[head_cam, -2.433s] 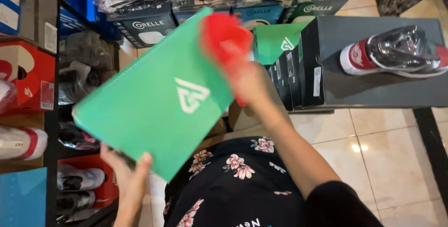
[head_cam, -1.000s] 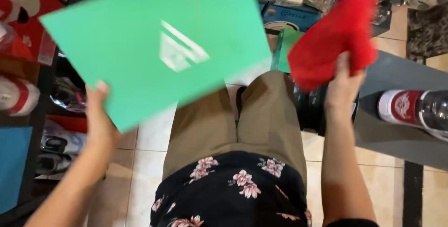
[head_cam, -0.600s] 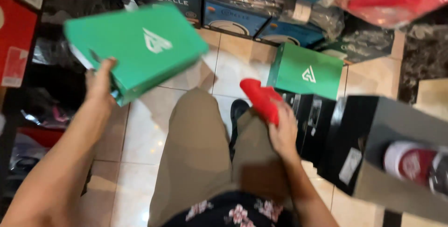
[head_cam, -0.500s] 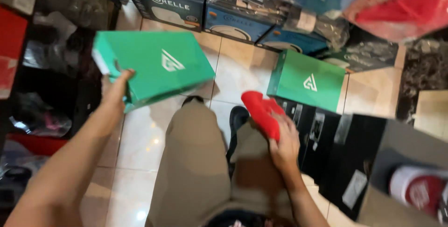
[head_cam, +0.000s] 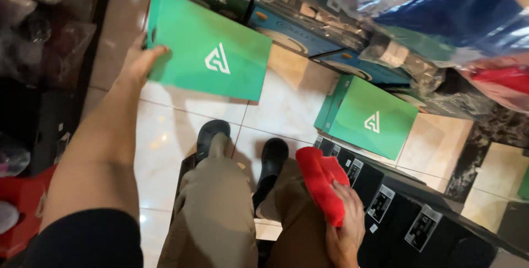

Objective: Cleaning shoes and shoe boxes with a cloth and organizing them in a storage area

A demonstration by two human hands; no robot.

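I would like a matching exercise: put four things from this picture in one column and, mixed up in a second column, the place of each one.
Things:
1. green box with white logo
2. red cloth
3. second green box
4. black shoes

Places:
a. on the person's feet, on the tiled floor
b. held in the left hand, above the floor
c. lying on the stack of black boxes
d. held in the right hand, by the thigh

Pairs: 1-b, 2-d, 3-c, 4-a
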